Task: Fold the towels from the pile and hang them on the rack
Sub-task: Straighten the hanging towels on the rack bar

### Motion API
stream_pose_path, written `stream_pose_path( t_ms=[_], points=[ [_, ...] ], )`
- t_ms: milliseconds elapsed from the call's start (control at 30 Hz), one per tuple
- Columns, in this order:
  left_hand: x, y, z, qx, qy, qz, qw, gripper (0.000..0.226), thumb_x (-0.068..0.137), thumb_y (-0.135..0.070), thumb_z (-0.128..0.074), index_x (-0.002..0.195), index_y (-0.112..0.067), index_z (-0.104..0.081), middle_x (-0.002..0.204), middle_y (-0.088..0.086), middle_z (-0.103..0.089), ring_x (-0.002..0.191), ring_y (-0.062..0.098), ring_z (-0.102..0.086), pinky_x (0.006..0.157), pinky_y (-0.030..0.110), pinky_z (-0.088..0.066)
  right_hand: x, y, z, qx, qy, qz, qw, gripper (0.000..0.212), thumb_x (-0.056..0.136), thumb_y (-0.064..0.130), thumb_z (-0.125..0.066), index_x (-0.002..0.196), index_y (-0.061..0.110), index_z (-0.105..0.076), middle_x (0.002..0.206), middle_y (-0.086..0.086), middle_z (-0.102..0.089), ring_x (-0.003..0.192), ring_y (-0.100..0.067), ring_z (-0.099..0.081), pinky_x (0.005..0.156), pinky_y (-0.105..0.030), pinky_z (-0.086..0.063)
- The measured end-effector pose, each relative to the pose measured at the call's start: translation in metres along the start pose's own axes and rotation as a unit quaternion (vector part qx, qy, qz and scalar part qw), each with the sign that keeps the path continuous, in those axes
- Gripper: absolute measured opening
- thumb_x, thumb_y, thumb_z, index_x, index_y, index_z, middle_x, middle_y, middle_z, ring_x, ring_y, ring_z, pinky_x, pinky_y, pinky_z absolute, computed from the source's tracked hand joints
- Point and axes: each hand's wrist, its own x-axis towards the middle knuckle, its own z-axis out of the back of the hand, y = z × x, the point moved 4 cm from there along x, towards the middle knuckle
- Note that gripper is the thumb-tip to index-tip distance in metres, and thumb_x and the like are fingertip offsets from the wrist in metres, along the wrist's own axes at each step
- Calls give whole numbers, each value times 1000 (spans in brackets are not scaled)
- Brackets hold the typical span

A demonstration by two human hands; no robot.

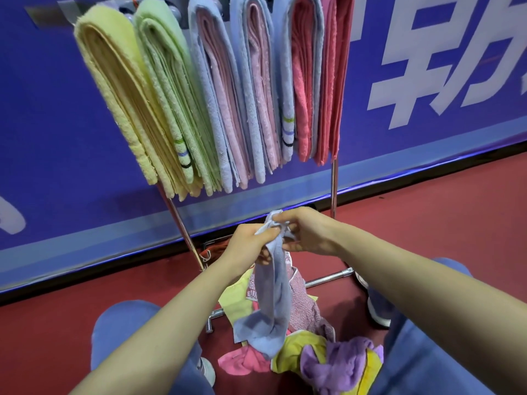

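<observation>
A light blue towel (272, 297) hangs bunched from both hands above the pile (310, 357). My left hand (251, 243) grips its upper part, and my right hand (306, 233) pinches its top edge right beside the left. The pile on the red floor holds pink, yellow, purple and patterned towels. Behind them stands the metal rack (333, 183), its top bar covered with several folded towels: yellow (119, 89), green (171, 95), blue with pink, and red (333, 81).
A blue banner wall (57, 138) with white lettering runs behind the rack. The rack's base bars (328, 279) lie on the red floor (427, 238) around the pile. My knees in blue trousers flank the pile, a shoe (377, 306) at the right.
</observation>
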Motion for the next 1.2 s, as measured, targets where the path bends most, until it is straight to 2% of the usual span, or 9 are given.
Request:
stream_pose_path(
  t_ms=[167, 300, 433, 567, 800, 967, 1067, 1100, 1200],
  points=[
    [-7, 7, 11, 152, 74, -35, 985, 46, 104, -32, -51, 66, -8, -61, 56, 8, -62, 44, 10, -53, 51, 21, -45, 2, -5, 11, -36, -22, 21, 999, 21, 87, -9, -55, 73, 7, -56, 52, -2, -46, 53, -16, -43, 55, -23, -44],
    [-1, 18, 44, 376, 93, -33, 921, 51, 103, -44, -45, 67, -11, -60, 61, 0, -68, 55, 10, -62, 63, 32, -52, 5, -10, 35, -216, -99, 47, 970, 32, 84, 2, -71, 62, 12, -50, 57, -5, -39, 53, -17, -35, 50, -23, -36],
    [4, 18, 91, 575, 27, -19, 818, 49, 103, -54, -38, 67, -22, -46, 77, 0, -56, 89, 31, -59, 72, 38, -42, -4, -2, 68, -425, -133, 68, 893, 27, 80, 6, -73, 58, 12, -59, 53, -3, -51, 49, -16, -47, 49, -23, -44],
    [6, 24, 143, 572, 29, 43, 818, 47, 102, -50, -45, 65, -22, -47, 71, 1, -55, 83, 31, -58, 68, 37, -40, -16, 17, 93, -609, -136, 29, 781, 18, 80, 9, -69, 65, 19, -66, 58, 3, -61, 43, 2, -51, 44, -10, -37],
    [22, -48, 163, 534, 69, 84, 839, 43, 103, -36, -52, 66, -14, -49, 68, 8, -58, 72, 31, -67, 43, 20, -39, -25, 101, 74, -750, -169, 94, 633, 33, 94, 33, -56, 72, 8, -55, 79, -12, -57, 78, -30, -50, 63, -31, -38],
    [6, -210, 199, 461, -130, -44, 877, 39, 102, -35, -54, 78, -5, -62, 73, 14, -59, 62, 26, -51, 55, 31, -35, -87, 237, 52, -612, -362, 387, 587, 34, 98, 25, -52, 68, 11, -42, 78, -11, -47, 75, -30, -44, 65, -39, -35],
    [-25, -217, 197, 421, -401, -351, 734, 23, 93, -19, -46, 93, -9, -67, 92, 18, -65, 85, 36, -57, 66, 40, -39, -104, 222, 47, -499, -461, 537, 501, 19, 96, 19, -50, 83, 4, -50, 87, -16, -50, 79, -31, -44, 66, -36, -27],
    [-28, -186, 185, 456, -393, -368, 709, 27, 85, -19, -43, 96, -15, -68, 97, 12, -67, 91, 35, -59, 67, 41, -42, -89, 198, 52, -558, -440, 496, 499, 17, 93, 17, -52, 85, 2, -55, 88, -17, -55, 80, -34, -49, 64, -38, -31],
    [-7, -36, 145, 555, -55, -102, 824, 31, 78, -46, -41, 75, -22, -59, 83, 1, -65, 96, 34, -66, 72, 38, -48, -28, 76, 76, -796, -175, 54, 577, 20, 87, 26, -54, 95, 11, -66, 87, -7, -67, 80, -29, -63, 66, -32, -48]
  ],
)
